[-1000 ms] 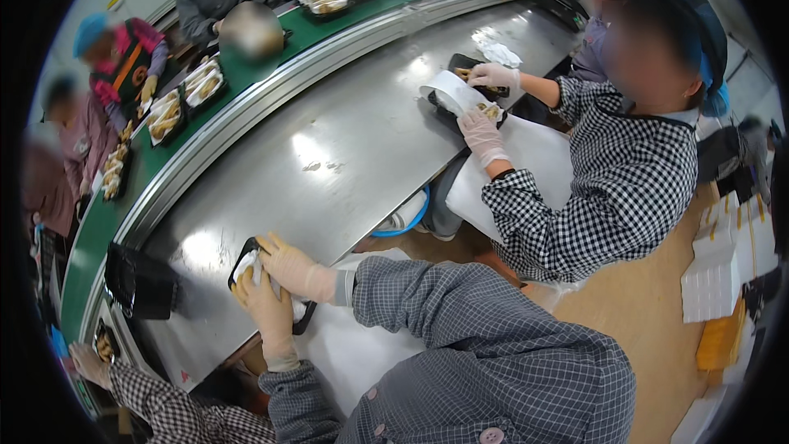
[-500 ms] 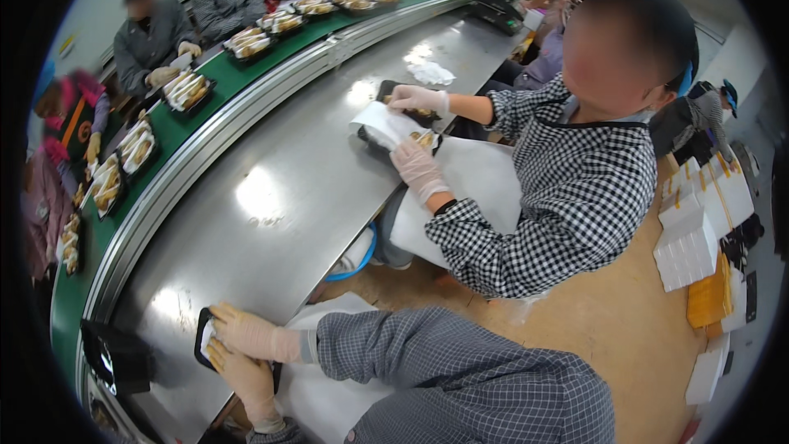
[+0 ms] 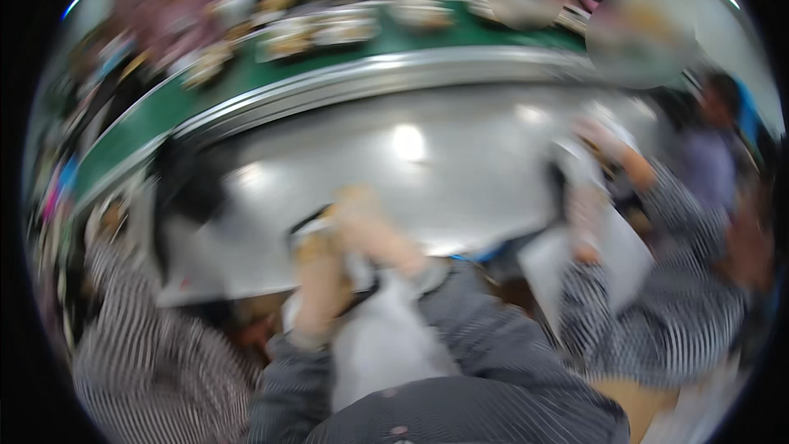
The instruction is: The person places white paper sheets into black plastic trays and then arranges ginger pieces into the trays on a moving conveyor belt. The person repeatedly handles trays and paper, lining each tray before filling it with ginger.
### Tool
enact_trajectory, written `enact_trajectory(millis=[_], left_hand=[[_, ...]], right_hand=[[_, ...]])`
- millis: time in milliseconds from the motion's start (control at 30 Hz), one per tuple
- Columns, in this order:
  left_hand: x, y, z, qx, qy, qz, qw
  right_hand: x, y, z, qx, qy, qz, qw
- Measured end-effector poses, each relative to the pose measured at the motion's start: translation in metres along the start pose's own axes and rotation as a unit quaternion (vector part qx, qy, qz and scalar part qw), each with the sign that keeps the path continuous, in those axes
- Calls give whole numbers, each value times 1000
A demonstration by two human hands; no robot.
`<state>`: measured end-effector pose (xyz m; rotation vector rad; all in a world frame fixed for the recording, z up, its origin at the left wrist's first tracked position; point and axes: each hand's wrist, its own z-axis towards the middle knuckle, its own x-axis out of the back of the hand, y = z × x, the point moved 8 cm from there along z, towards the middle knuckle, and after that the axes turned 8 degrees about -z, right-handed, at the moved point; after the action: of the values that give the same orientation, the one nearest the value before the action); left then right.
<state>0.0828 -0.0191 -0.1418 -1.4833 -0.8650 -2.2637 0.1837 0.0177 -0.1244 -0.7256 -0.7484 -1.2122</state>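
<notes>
Motion smears both gloved hands. My left hand (image 3: 319, 271) lies over the left side of a black tray (image 3: 306, 220) at the table's near edge. My right hand (image 3: 366, 226) reaches across the tray's far side, close to the left one. Something white (image 3: 357, 270) shows in the tray between my hands; its details are lost in the blur. Whether the fingers grip the tray or only rest on it cannot be made out.
A metal table (image 3: 460, 164) spans the middle, with a green conveyor (image 3: 345, 49) carrying filled trays (image 3: 345, 26) beyond it. A dark box (image 3: 189, 181) stands at left. Co-workers sit on both sides; the right one's gloved hand (image 3: 604, 140) is over a tray.
The view has swung left and blurred, bringing the left co-worker into sight. My hands and the tray now appear nearer the middle; both hands are still at the tray.
</notes>
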Motion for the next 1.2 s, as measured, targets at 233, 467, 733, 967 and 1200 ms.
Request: enact_trajectory(millis=[233,467,733,967,1200], left_hand=[[10,-32,-14,22,-21,-59,998],[32,-45,-27,161,82,-323,929],[4,-34,-25,163,21,-351,922],[10,-51,-33,218,35,-390,894],[1,-44,-25,269,45,-457,847]], right_hand=[[4,-80,202,86,72,208,972],[-77,-239,277,274,11,206,939],[-148,-172,296,262,-237,140,925],[-119,-188,299,225,-276,139,924],[-59,-188,276,263,111,-1,958]])
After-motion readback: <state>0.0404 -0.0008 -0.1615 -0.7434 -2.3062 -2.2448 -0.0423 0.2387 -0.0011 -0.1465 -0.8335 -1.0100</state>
